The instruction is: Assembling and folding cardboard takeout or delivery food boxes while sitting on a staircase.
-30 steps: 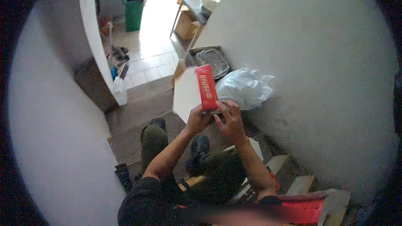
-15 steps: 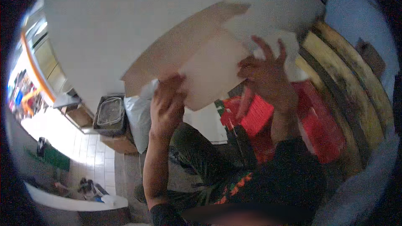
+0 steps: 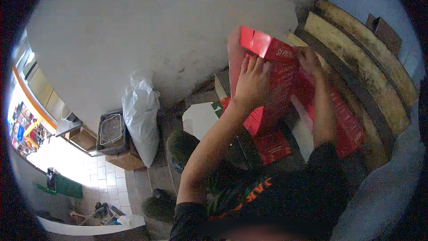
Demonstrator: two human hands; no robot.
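A red printed cardboard box [image 3: 278, 78], partly folded, stands up in front of me with a flap bent over at its top. My left hand [image 3: 255, 80] is on its near left part, fingers hooked under the top flap. At the upper right corner, my right hand [image 3: 308, 62] grips the box's edge with curled fingers; the fingertips are partly hidden. More red cardboard [image 3: 345, 125] lies by my right forearm, and another red piece [image 3: 272, 145] is below the box. A white cardboard piece [image 3: 199, 118] rests beside my knee.
Worn yellow-edged steps [image 3: 356, 40] rise on the right. A pale wall [image 3: 147, 27] stands ahead. To the left are a filled white plastic bag [image 3: 140, 116] and a dark crate [image 3: 111, 129] on a brown carton [image 3: 127, 158]. Tiled floor [image 3: 109, 180] lies beyond.
The large cardboard piece, earlier spread with its plain brown side showing, now shows its red side, folded and farther right. Both hands have moved; the right one now grips its edge.
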